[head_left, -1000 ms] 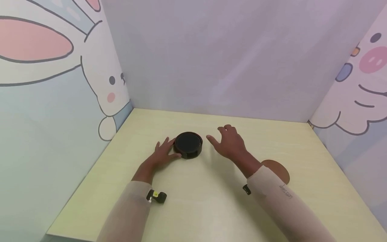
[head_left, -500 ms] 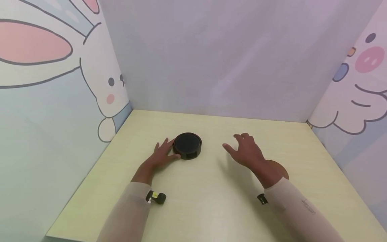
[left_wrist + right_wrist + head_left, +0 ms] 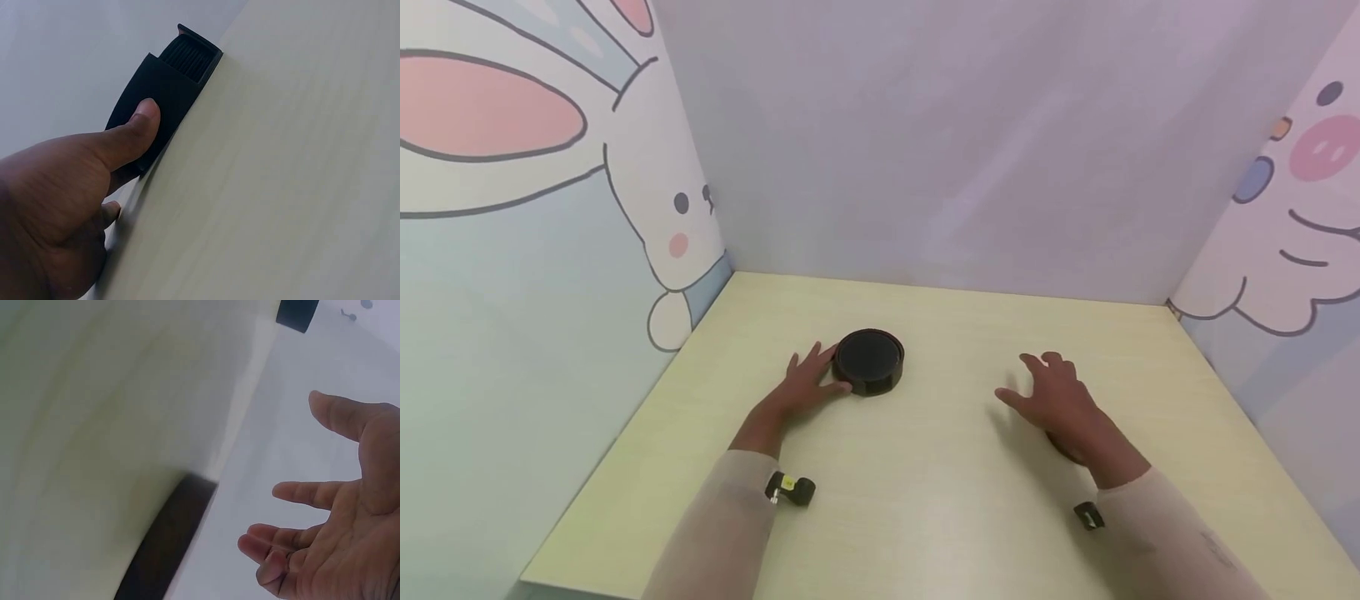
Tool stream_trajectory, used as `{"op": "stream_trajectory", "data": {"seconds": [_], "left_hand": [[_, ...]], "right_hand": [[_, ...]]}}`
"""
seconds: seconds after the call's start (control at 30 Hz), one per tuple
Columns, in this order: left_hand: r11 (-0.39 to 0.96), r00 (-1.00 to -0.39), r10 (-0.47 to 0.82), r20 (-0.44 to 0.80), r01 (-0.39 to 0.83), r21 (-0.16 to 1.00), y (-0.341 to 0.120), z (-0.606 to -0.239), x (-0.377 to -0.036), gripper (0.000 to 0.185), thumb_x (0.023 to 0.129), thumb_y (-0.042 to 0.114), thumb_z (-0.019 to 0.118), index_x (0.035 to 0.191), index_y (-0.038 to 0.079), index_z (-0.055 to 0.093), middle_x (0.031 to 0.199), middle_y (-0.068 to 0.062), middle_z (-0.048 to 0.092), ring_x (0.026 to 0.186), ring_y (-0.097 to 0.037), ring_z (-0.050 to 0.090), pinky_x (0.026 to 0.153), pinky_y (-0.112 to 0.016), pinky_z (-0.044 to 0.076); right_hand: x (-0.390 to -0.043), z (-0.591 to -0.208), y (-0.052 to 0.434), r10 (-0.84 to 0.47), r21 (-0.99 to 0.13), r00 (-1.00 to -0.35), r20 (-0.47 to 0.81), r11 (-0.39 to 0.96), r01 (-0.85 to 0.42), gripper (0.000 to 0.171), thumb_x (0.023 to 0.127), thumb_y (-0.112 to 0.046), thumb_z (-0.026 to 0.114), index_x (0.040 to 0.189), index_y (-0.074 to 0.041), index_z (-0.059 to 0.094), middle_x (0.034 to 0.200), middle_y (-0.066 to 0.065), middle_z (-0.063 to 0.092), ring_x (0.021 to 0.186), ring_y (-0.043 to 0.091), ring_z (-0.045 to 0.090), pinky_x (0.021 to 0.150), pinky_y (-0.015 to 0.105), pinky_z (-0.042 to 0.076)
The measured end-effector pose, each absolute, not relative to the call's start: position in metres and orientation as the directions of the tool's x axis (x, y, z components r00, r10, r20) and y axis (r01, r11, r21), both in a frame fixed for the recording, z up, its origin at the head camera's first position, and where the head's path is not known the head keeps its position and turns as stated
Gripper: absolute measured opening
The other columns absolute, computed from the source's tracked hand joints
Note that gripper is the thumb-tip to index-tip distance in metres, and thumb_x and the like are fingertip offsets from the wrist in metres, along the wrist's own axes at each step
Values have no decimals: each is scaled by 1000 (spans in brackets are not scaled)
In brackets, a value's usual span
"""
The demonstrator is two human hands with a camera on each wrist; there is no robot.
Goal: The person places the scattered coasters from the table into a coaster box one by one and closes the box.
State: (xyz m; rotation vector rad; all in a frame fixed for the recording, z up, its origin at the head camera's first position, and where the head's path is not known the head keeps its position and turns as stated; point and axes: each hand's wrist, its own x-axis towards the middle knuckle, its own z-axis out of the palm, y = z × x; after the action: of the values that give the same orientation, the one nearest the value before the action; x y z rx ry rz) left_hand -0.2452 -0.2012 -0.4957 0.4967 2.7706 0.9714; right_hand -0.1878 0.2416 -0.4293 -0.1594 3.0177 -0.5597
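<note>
A round black coaster holder (image 3: 869, 360) stands on the pale yellow table (image 3: 925, 517), left of centre. My left hand (image 3: 808, 382) lies flat on the table beside it, fingers spread. In the left wrist view the straight thumb (image 3: 142, 125) presses on the holder's (image 3: 164, 87) side wall, and ribbed coaster edges (image 3: 190, 56) show in its slot. My right hand (image 3: 1054, 398) hovers open to the right, fingers spread, holding nothing. A brown disc (image 3: 1066, 454) lies mostly hidden under it. In the right wrist view this disc (image 3: 167, 547) shows as a dark edge below my right hand (image 3: 300, 487).
Three cartoon-printed walls close in the table: a rabbit on the left wall (image 3: 550, 217), a plain lilac back wall (image 3: 955, 150), a pink-nosed figure on the right wall (image 3: 1300, 208). The table's near edge (image 3: 572, 583) runs along the bottom left.
My right hand has drawn away from the black holder, moving right and toward me until it covers the brown disc. The left hand and the holder have stayed put.
</note>
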Motion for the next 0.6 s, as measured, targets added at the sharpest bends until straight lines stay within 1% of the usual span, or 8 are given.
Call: {"op": "stream_trajectory", "data": {"seconds": [0.13, 0.3, 0.37, 0.47, 0.6], "left_hand": [[739, -930, 365, -49, 257, 622, -200, -494, -245, 92, 104, 57, 67, 177, 21, 23, 183, -11, 23, 173, -39, 1, 137, -66, -11], [739, -935, 347, -67, 229, 633, -200, -493, -244, 93, 104, 59, 67, 177, 24, 22, 184, -10, 20, 174, -38, -1, 138, -65, -12], [735, -936, 344, -71, 221, 641, -200, -493, -244, 93, 103, 60, 68, 177, 25, 22, 184, -9, 20, 174, -36, -1, 138, -65, -13], [735, -933, 354, -62, 237, 636, -200, -493, -245, 93, 103, 60, 67, 177, 24, 22, 184, -9, 22, 174, -37, 0, 138, -65, -12], [735, -929, 366, -47, 257, 627, -200, -494, -246, 92, 104, 58, 67, 177, 23, 22, 183, -10, 24, 173, -39, 1, 137, -66, -12]], "right_hand": [[-183, -429, 258, -98, -315, -992, -82, 947, -67, 96, 98, -65, 67, 164, 0, 40, 160, 40, 35, 141, 64, 38, 97, 83, 42], [-174, -424, 276, -84, -306, -984, -158, 952, -32, 104, 94, -68, 72, 165, -1, 36, 161, 41, 29, 140, 67, 34, 93, 91, 36], [-171, -421, 281, -85, -302, -980, -183, 953, -26, 106, 93, -68, 73, 165, 0, 35, 160, 42, 28, 140, 68, 33, 93, 94, 37], [-168, -418, 287, -116, -287, -974, -197, 956, -56, 109, 91, -65, 77, 163, 5, 37, 155, 46, 32, 133, 70, 37, 91, 88, 46], [-167, -416, 292, -173, -273, -963, -209, 955, -113, 111, 86, -59, 84, 159, 11, 40, 145, 50, 40, 124, 70, 43, 90, 74, 54]]}}
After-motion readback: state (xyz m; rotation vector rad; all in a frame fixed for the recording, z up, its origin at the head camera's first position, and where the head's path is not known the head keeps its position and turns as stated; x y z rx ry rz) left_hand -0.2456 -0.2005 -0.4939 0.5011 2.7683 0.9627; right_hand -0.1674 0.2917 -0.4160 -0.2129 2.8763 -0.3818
